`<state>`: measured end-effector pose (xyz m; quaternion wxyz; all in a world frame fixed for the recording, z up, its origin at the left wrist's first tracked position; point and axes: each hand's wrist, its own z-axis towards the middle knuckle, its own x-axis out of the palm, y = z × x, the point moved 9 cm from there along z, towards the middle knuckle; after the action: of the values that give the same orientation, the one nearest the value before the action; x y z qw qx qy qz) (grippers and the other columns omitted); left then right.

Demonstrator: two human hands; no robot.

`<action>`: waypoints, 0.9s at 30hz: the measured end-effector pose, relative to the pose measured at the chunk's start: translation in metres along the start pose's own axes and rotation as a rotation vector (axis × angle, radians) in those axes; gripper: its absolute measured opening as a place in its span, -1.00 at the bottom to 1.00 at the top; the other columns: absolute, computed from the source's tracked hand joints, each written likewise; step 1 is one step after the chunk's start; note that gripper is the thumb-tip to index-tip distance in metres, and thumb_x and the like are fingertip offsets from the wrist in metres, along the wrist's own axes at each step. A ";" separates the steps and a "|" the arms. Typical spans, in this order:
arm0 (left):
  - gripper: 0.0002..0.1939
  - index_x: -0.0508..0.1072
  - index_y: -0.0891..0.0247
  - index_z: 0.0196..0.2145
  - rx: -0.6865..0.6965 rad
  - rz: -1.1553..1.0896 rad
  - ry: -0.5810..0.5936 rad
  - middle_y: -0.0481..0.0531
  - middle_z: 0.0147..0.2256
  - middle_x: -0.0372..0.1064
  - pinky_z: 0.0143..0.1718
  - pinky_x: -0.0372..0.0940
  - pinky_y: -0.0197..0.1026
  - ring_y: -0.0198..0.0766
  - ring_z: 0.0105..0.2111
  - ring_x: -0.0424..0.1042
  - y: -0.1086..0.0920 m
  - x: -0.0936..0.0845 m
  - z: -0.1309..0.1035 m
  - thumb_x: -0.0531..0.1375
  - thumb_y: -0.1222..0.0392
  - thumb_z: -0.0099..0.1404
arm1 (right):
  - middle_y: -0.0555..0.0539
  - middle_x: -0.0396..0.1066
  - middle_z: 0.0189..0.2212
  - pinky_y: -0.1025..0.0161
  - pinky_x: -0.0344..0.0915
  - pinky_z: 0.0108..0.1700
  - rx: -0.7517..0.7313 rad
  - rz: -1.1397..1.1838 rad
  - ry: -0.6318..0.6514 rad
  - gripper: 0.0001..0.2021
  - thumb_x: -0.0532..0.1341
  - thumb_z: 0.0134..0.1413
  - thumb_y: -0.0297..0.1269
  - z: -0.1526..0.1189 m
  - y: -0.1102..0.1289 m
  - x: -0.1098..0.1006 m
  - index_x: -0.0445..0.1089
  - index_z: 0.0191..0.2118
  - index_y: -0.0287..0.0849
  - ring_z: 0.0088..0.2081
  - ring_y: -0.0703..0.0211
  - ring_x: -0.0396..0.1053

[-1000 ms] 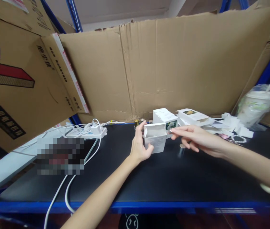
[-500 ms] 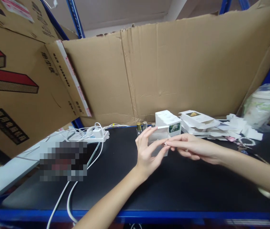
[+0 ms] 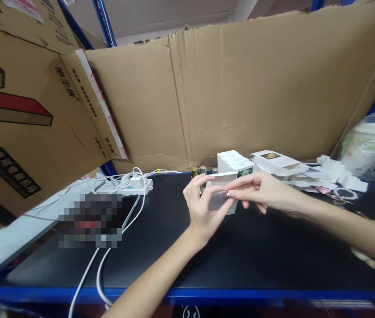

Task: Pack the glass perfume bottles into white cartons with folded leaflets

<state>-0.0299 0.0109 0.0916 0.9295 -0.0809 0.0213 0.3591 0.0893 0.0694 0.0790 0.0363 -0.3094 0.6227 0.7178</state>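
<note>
A small white paper box (image 3: 227, 177) is held up over the black tabletop, between my two hands. My left hand (image 3: 200, 216) curls around its left and near side, with the thumb and index finger closed toward its front. From the right, my right hand (image 3: 267, 192) pinches with thumb and index fingertip at the box's near edge, touching the left fingertips. Exactly what lies in that pinch is mostly hidden; it looks like a bit of the box's edge. Several small bottles with gold and silver caps (image 3: 203, 170) stand just behind the left fingers.
White boxes (image 3: 232, 160) stand behind the held one. Flattened white cartons (image 3: 278, 164) and crumpled paper (image 3: 343, 172) lie to the right, near a bagged drink cup (image 3: 369, 141). Cables and a power strip (image 3: 144, 187) are at left, beside a blurred device (image 3: 89, 221). Cardboard (image 3: 257, 88) walls the back.
My right hand has shifted slightly left and its fingers are bent more at the box's near edge. My left fingers have curled a little, and the box's open face shows more.
</note>
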 end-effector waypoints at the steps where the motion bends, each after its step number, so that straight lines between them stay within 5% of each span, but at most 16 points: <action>1: -0.75 0.31 0.18 -0.30 -0.016 -0.001 -0.004 0.04 -0.22 0.30 -0.12 0.16 -0.09 -0.16 -0.14 0.32 0.003 0.000 0.001 0.26 0.10 0.10 | 0.10 0.32 -0.71 0.46 0.07 -0.76 -0.024 -0.021 -0.021 -0.64 0.25 -0.11 -0.13 0.001 0.004 -0.004 0.49 -0.18 -0.21 -0.76 0.48 0.09; 8: -0.18 0.04 0.16 0.03 -0.316 -0.146 0.205 0.17 -0.04 0.19 -0.06 0.21 0.04 -0.03 -0.01 0.26 0.031 0.032 -0.018 0.33 -0.11 -0.09 | -0.05 0.47 -0.47 0.34 0.24 -0.51 -0.373 -0.371 -0.217 -0.77 0.24 -0.07 -0.12 0.005 0.046 -0.031 0.50 -0.39 -0.19 -0.51 0.29 0.34; 15: -0.15 -0.10 0.14 0.08 -0.590 -0.471 0.286 0.12 -0.12 0.31 -0.12 0.33 -0.01 -0.10 -0.11 0.41 0.049 0.058 -0.045 0.34 0.08 -0.02 | -0.09 0.50 -0.39 0.25 0.23 -0.28 -0.793 -0.753 0.098 -0.79 0.13 0.11 -0.23 0.008 0.056 0.000 0.49 -0.33 -0.17 -0.34 0.20 0.34; 21: -0.15 -0.11 0.12 0.04 -0.548 -0.626 0.398 -0.03 -0.30 0.44 -0.22 0.39 -0.06 -0.14 -0.27 0.50 0.053 0.066 -0.042 0.35 0.13 -0.05 | -0.02 0.39 -0.49 0.36 0.08 -0.48 -0.772 -1.099 0.187 -0.86 0.18 0.06 -0.34 0.008 0.060 0.016 0.49 -0.30 -0.08 -0.48 0.28 0.25; 27: -0.14 -0.17 0.10 0.04 -0.462 -0.563 0.426 0.02 -0.25 0.42 -0.30 0.42 -0.05 -0.11 -0.28 0.50 0.049 0.068 -0.047 0.33 0.14 -0.03 | 0.03 0.37 -0.55 0.36 -0.04 -0.55 -0.740 -1.201 0.290 -0.88 0.22 0.01 -0.39 0.006 0.061 0.031 0.48 -0.35 -0.05 -0.53 0.29 0.26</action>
<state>-0.0118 0.0840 0.0319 0.9236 -0.3622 0.1090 0.0617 0.0355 0.0512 0.1172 0.2345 -0.6828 0.0597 0.6894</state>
